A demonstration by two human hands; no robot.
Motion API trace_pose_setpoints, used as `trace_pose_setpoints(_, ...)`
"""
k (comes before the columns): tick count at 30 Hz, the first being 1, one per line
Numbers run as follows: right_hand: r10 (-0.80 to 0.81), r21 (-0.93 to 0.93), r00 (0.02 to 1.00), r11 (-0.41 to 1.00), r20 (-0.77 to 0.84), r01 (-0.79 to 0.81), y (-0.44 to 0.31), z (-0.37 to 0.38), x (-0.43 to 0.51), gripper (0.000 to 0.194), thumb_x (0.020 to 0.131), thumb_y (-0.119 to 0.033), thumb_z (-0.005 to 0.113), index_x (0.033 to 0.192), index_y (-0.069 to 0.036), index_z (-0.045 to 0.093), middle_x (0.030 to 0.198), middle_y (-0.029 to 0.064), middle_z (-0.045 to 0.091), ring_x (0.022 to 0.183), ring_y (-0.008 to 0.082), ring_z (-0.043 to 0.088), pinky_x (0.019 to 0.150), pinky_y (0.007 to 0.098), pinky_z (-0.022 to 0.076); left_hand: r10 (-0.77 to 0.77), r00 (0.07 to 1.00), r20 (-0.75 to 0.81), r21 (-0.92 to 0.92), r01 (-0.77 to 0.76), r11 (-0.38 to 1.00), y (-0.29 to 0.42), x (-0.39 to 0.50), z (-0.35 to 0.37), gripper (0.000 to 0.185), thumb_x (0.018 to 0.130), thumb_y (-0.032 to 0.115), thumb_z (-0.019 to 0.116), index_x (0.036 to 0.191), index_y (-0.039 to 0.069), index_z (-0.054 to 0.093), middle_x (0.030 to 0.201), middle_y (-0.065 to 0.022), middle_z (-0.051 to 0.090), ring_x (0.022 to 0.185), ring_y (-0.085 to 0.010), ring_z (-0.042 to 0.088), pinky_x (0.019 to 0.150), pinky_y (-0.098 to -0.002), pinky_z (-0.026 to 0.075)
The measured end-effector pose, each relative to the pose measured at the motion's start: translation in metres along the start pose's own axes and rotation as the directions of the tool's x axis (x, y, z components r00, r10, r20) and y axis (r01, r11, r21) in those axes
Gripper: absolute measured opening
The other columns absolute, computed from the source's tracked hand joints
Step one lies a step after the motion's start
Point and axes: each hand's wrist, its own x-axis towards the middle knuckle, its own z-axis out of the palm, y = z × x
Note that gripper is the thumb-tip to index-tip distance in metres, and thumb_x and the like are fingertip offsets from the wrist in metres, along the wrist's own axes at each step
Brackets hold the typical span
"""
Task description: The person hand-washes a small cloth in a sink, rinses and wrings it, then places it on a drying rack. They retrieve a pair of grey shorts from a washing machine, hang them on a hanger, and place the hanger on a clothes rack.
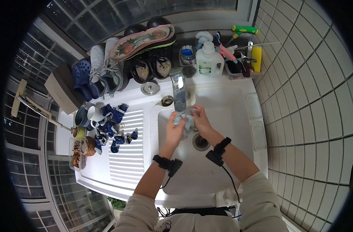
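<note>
My left hand (174, 130) and my right hand (202, 121) are both closed on a wet, light grey-blue cloth (189, 124), one at each side of it. They are just below the spout of the faucet (179, 92), over the white sink basin (222, 116). Water seems to run onto the cloth, though blur hides its exact shape. The metal drain (201, 142) lies just below my hands. Each of my wrists bears a black strap with a small device and a cable.
Left of the basin, crumpled blue-and-white items (108, 124) lie beside the ribbed washboard (126, 150), near a white mug (95, 113). Behind stand shoes (96, 62), a white detergent bottle (209, 61) and brushes (204, 37). A tiled wall (309, 101) bounds the right side.
</note>
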Motion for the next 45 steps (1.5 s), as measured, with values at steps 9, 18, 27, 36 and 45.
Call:
trace_pose_setpoints(9,0.107,-0.035,0.993,0.994,0.042,-0.105,-0.013,0.005,-0.007,0.046,0.094,-0.041,0.049,0.104,0.003,0.057,0.099,0.0109,0.060,0.090,0.0177,0.054,0.078,0.0332,0.0436,-0.027,0.995,-0.099,0.367,0.062,0.928,-0.015,0.007,-0.005,0.035,0.089,0.028,0.063,0.106,-0.002,0.060,0.086,-0.0033,0.063,0.076,-0.0095,0.055,0.067,-0.0254,0.045)
trace_pose_setpoints(18,0.181,-0.110,0.972,0.980,0.148,-0.165,-0.041,0.014,-0.027,0.042,0.094,-0.035,0.051,0.113,0.003,0.057,0.104,0.0053,0.059,0.091,0.0134,0.052,0.082,0.0278,0.0420,-0.117,0.992,0.042,-0.140,0.122,0.983,-0.023,0.008,-0.005,0.031,0.093,0.029,0.059,0.114,0.007,0.052,0.085,0.0019,0.057,0.075,-0.0074,0.051,0.064,-0.0240,0.042)
trace_pose_setpoints(27,-0.132,-0.337,0.977,0.924,0.170,0.183,-0.014,0.016,-0.025,0.043,0.091,-0.033,0.055,0.121,-0.002,0.054,0.105,0.0162,0.061,0.097,0.0220,0.057,0.087,0.0330,0.0432,-0.418,0.904,-0.086,-0.384,0.357,0.852,-0.027,0.016,-0.004,0.046,0.095,0.029,0.053,0.132,0.005,0.039,0.120,-0.0106,0.053,0.106,-0.0186,0.054,0.086,-0.0308,0.046)
trace_pose_setpoints(36,0.266,0.012,0.943,0.962,0.200,-0.274,0.002,0.007,-0.021,0.056,0.094,-0.058,0.041,0.118,-0.009,0.053,0.109,0.0071,0.059,0.093,0.0204,0.059,0.077,0.0363,0.0489,-0.076,0.997,-0.026,-0.320,0.064,0.945,-0.022,-0.006,0.014,0.033,0.099,0.022,0.042,0.128,0.007,0.044,0.113,-0.0082,0.054,0.100,-0.0166,0.053,0.088,-0.0299,0.043)
trace_pose_setpoints(45,0.328,0.203,0.894,0.895,0.306,-0.398,-0.029,-0.003,-0.022,0.049,0.093,-0.052,0.047,0.121,-0.012,0.049,0.109,0.0030,0.059,0.094,0.0161,0.061,0.075,0.0392,0.0532,-0.187,0.982,-0.039,0.394,0.187,0.900,0.003,0.018,-0.002,0.037,0.097,0.024,0.041,0.128,0.003,0.045,0.126,-0.0163,0.050,0.117,-0.0261,0.048,0.098,-0.0364,0.037)
